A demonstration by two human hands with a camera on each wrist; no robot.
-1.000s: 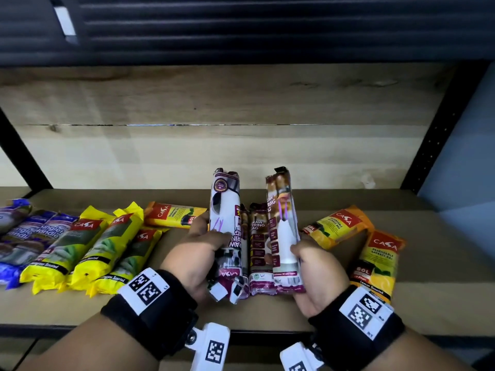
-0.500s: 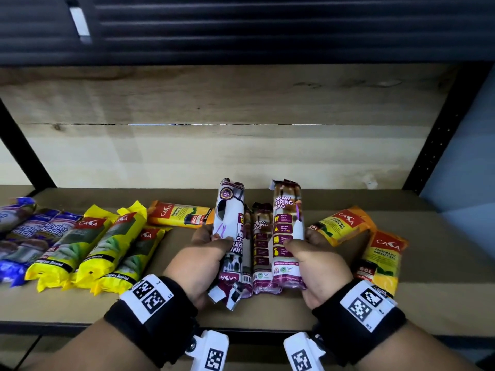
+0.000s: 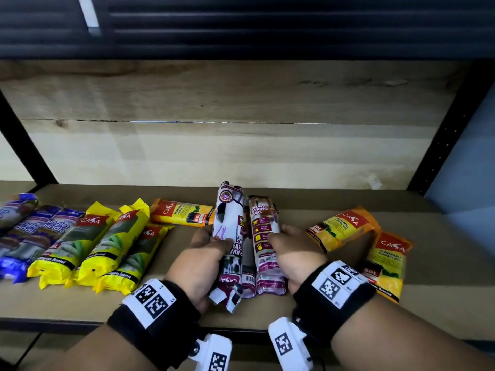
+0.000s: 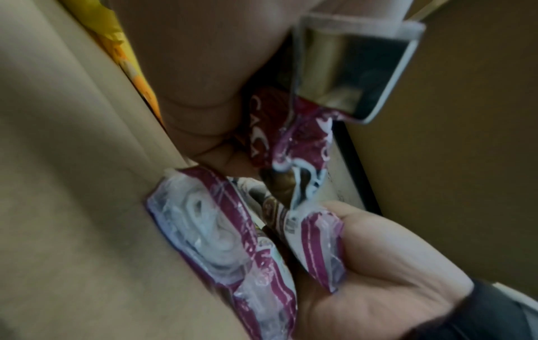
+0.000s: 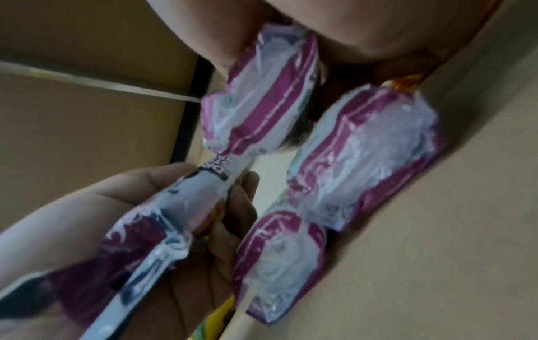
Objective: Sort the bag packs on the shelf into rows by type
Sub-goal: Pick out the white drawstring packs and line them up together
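Head view, as I log it: my left hand (image 3: pixel 197 266) grips a white-purple pack (image 3: pixel 229 228), my right hand (image 3: pixel 292 253) grips a purple pack (image 3: pixel 263 223), mid-shelf (image 3: pixel 267 311) between yellow packs (image 3: pixel 107 247) and orange packs (image 3: pixel 342 226).

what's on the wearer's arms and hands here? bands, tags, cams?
Both forearms are bare, no sleeves or gloves. Each wrist wears a wide black fabric band with a white plate of two black square fiducial tags: left band, right band. Under each wrist hangs a white camera housing with its own tag: left, right. A thin dark cable runs by the right one.
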